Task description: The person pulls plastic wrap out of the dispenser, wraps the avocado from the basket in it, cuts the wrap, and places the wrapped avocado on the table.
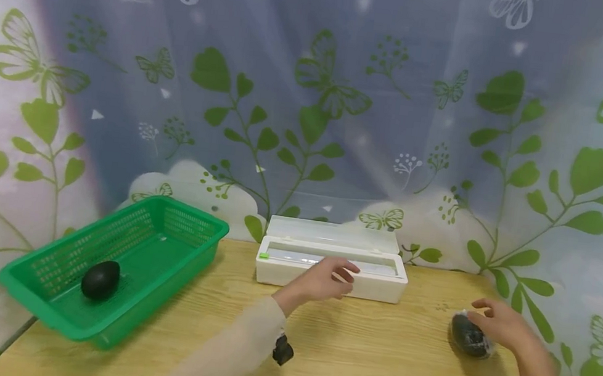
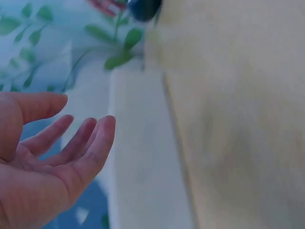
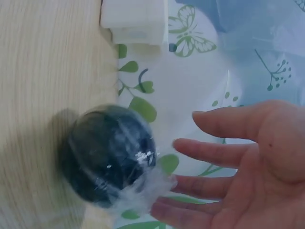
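A dark, egg-shaped fruit like an avocado (image 1: pixel 470 335), wrapped in clear plastic film, lies on the table at the right. My right hand (image 1: pixel 506 326) is close over it in the head view, fingers extended. From the right wrist view, the loose film end (image 3: pixel 143 191) bunches right at the lower fingertips, while thumb and index finger stand apart from the fruit. My left hand (image 1: pixel 323 278) hovers before the white cling film box (image 1: pixel 379 289), its fingers loosely bent and holding nothing. The box's clear lid (image 1: pixel 332 234) is raised, and film shows inside.
At the left stands a green plastic basket (image 1: pixel 167 289) with a second dark, egg-shaped fruit (image 1: pixel 100 280) in it. A green slider (image 1: pixel 264 256) sits at the box's left end. Behind the wooden table (image 1: pixel 353 367) hangs a butterfly-print curtain (image 1: pixel 364 127).
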Motion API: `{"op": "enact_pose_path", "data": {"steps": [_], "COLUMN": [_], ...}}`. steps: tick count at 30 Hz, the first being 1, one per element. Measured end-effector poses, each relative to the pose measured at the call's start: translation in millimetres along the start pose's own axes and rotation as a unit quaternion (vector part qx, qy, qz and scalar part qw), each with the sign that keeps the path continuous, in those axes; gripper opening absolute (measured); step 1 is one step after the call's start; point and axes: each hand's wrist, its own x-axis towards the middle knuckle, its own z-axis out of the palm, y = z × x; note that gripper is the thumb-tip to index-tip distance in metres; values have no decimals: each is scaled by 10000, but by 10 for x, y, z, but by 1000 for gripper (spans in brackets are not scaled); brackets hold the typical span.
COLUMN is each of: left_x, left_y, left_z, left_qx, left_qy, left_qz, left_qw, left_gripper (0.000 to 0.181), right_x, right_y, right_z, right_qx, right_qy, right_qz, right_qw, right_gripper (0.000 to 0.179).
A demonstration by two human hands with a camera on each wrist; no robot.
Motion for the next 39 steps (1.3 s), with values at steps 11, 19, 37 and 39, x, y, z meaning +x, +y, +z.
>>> {"op": "enact_pose_path", "data": {"steps": [11, 19, 37, 39], "left_x": [-311, -292, -203, -184], "left_y": [20, -62, -414, -420], "left_z": [-1070, -1360, -1372, -1368], "left_qx": [1282, 1924, 3001, 3141], "left_qy": [987, 815, 851, 822], "left_qz": [227, -313, -986, -807], "left_qw": [9866, 9774, 9450, 9424], "left_gripper": [31, 29, 11, 9], "right_x": [16, 187, 991, 1057], "right_y": [-436, -689, -1029, -1042], "right_z": [103, 218, 419, 441], "right_qx": [-646, -289, -209, -248], "right_qy": [1290, 1280, 790, 746], "right_qz": [-705, -923, -1620, -1735], "right_qw": [9870, 9870, 9834, 9817], "right_gripper": [40, 37, 27, 29]}}
